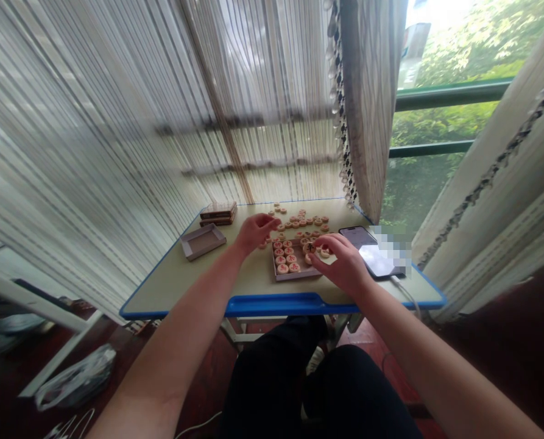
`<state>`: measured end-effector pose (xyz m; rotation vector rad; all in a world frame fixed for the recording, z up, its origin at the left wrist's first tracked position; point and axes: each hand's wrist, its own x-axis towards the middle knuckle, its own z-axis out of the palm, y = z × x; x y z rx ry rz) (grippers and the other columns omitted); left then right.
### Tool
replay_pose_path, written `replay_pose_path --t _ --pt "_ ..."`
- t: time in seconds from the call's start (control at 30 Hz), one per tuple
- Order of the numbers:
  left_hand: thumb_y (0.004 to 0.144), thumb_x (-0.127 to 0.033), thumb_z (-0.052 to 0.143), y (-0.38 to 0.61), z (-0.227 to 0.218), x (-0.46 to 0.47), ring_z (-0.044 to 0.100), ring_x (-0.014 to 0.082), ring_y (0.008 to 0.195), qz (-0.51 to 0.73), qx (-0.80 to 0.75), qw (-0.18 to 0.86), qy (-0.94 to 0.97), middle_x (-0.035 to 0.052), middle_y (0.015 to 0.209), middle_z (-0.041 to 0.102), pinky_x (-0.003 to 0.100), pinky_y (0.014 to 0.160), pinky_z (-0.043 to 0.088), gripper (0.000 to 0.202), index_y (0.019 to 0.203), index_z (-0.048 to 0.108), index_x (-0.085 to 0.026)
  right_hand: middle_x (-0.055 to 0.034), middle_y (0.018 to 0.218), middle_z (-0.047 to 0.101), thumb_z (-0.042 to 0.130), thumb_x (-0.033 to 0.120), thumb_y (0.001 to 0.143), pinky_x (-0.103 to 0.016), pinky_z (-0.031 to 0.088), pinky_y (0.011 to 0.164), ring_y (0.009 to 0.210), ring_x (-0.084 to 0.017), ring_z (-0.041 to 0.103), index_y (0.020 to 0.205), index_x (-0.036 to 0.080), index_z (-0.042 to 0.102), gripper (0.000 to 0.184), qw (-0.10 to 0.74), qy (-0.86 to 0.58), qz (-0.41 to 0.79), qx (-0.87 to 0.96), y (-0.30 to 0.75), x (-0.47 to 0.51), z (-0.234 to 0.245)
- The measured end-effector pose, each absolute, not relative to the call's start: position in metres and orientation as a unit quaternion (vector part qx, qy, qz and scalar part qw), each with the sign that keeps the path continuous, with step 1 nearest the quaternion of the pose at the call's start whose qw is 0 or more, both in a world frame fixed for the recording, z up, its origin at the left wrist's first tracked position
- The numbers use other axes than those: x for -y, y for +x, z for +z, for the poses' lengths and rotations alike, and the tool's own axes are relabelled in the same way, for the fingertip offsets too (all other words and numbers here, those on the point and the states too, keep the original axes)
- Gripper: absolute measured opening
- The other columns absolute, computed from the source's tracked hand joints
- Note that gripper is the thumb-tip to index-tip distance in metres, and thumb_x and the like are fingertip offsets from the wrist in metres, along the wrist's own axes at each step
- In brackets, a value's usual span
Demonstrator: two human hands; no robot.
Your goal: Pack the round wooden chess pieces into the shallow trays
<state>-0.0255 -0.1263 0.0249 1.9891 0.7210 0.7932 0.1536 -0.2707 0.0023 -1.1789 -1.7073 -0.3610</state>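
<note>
My right hand [342,261] pinches a round xiangqi piece [309,247] with a black character, tilted over the right part of a shallow box [296,276]. In the box's left part, red-character pieces [292,268] lie in two columns. Another piece, partly hidden by my right fingers, is below the pinched one. Beyond the box's left corner is my left hand [257,231], thumb and fingers brought together close to the loose pieces. Whether it holds a piece, I cannot make out. Several loose pieces [301,222] are scattered behind the box.
An open box lid [203,241] lies at the table's left, with stacked flat boxes [218,212] behind it. On the right are a phone [357,235] and a white-lit device [377,261] with a cable [406,291]. The table [175,286] has a blue edge; curtains hang behind it.
</note>
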Motion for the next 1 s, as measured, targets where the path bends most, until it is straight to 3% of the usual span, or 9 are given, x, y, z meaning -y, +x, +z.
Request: replay_pose_path --t 0.1,0.2,0.4,1.0 --pt "0.07 -0.056 0.058 -0.039 0.014 0.1 0.057 0.0141 0.064 0.406 -0.395 0.174 0.805 0.0069 0.076 0.065 0.026 0.06 0.043 0.047 0.088 0.063 -0.013 -0.0037 0.082 0.06 0.061 0.025 0.074 -0.029 0.046 0.07 0.075 -0.016 0.054 0.087 0.02 0.057 0.015 0.475 -0.516 -0.084 0.708 0.162 0.281 0.0" --pt "0.073 -0.053 0.055 -0.049 0.0 0.08 0.057 0.0156 0.066 0.356 -0.431 0.076 0.826 0.0054 0.072 0.065 0.027 0.063 0.041 0.043 0.087 0.064 -0.014 -0.0019 0.079 0.059 0.061 0.025 0.072 -0.027 0.043 0.065 0.067 -0.013 0.051 0.084 0.02 0.057 0.014 0.426 -0.536 -0.023 0.729 0.167 0.283 -0.003" --pt "0.075 -0.053 0.053 -0.052 -0.011 0.071 0.057 0.015 0.066 0.346 -0.471 0.065 0.809 0.0046 0.073 0.065 0.025 0.06 0.039 0.041 0.085 0.065 -0.015 -0.0014 0.077 0.055 0.062 0.027 0.069 -0.025 0.041 0.063 0.069 -0.013 0.05 0.081 0.019 0.059 0.014 0.379 -0.545 0.018 0.748 0.168 0.279 -0.005" --pt "0.076 -0.058 0.048 -0.052 -0.01 0.072 0.055 0.0144 0.062 0.351 -0.469 0.054 0.809 0.0041 0.068 0.064 0.025 0.057 0.037 0.045 0.077 0.065 -0.016 -0.003 0.074 0.058 0.054 0.033 0.079 -0.025 0.04 0.066 0.069 -0.014 0.053 0.079 0.02 0.066 0.017 0.316 -0.565 0.008 0.762 0.164 0.282 -0.001"
